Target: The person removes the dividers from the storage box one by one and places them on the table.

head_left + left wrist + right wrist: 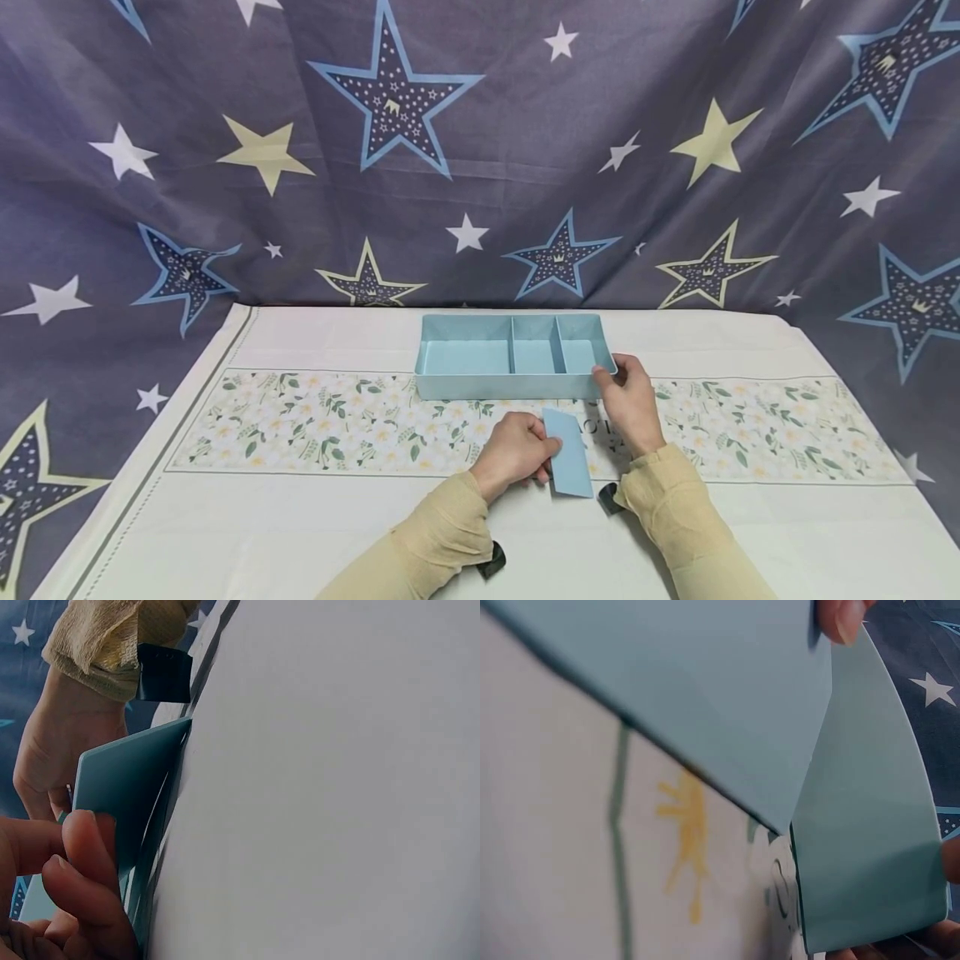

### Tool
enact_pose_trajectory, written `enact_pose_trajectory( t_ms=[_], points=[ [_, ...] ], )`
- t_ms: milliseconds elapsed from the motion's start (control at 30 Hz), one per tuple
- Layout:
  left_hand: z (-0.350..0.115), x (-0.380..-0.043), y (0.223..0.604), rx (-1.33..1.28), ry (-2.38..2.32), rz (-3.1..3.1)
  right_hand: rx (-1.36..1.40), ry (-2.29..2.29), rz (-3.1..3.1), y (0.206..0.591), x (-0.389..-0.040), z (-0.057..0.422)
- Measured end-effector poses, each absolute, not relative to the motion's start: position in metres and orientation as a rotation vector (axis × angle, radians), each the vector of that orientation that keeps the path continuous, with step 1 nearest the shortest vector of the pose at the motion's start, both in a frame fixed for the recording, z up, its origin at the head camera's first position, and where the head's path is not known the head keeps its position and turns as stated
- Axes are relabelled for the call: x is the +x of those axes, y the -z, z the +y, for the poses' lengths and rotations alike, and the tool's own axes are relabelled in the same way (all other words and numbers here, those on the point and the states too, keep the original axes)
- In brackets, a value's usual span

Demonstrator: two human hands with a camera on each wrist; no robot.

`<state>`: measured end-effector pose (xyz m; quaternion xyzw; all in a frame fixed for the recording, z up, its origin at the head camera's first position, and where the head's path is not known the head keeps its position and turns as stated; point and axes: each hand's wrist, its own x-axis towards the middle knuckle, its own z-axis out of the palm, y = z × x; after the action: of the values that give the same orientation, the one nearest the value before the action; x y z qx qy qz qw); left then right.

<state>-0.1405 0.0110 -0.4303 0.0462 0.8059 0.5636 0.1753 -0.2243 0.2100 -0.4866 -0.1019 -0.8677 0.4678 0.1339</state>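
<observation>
A light blue divided box [480, 387] stands on the patterned cloth, with one long compartment on the left and two smaller ones on the right. My right hand [632, 406] grips its front right corner, thumb over the rim. In front of the box, my left hand [516, 450] pinches a flat blue divider panel [572, 458] by its left edge and holds it tilted. The left wrist view shows the panel [127, 787] between thumb and fingers. In the right wrist view the panel [697, 690] covers part of the box wall [870, 825].
A white table cover [300, 533] with a floral band [315, 429] lies beneath the box. Behind it hangs a dark curtain [502, 133] with printed stars. Black straps [491, 560] show at both wrists.
</observation>
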Motion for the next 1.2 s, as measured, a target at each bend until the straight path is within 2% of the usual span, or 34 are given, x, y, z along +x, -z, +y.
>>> enact_pose_trajectory(
  t_ms=[567,1200],
  points=[
    [0.0064,-0.1428,0.4319,0.022,-1.565,2.203,-0.301,-1.350,-2.518,0.4874,-0.2245,0.2091],
    [0.0018,-0.1491,0.4236,0.097,-1.409,2.256,-0.312,-1.330,-2.528,0.4862,-0.2244,0.2089]
  ],
)
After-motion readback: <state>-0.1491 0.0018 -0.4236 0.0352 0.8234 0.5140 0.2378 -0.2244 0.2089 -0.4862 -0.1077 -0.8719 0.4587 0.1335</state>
